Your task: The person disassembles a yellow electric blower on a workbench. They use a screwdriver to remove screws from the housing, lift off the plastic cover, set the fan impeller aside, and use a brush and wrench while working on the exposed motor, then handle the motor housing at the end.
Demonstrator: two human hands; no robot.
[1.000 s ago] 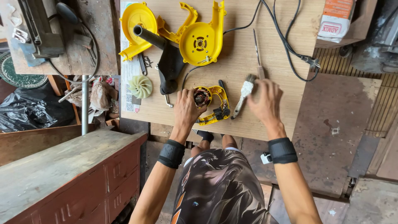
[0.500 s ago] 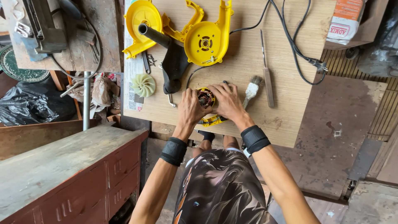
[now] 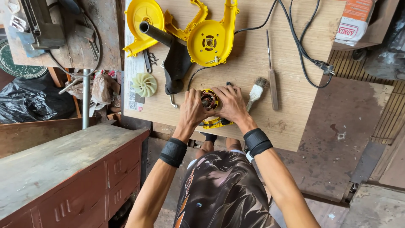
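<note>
Motor core with its yellow base sits near the bench's front edge, where we clamp it between both hands: left hand and right hand curl their fingers closed around it, steadying it. Paintbrush lies just right, within reach.

bare board right of paintbrush, black nozzle crowding left
</note>
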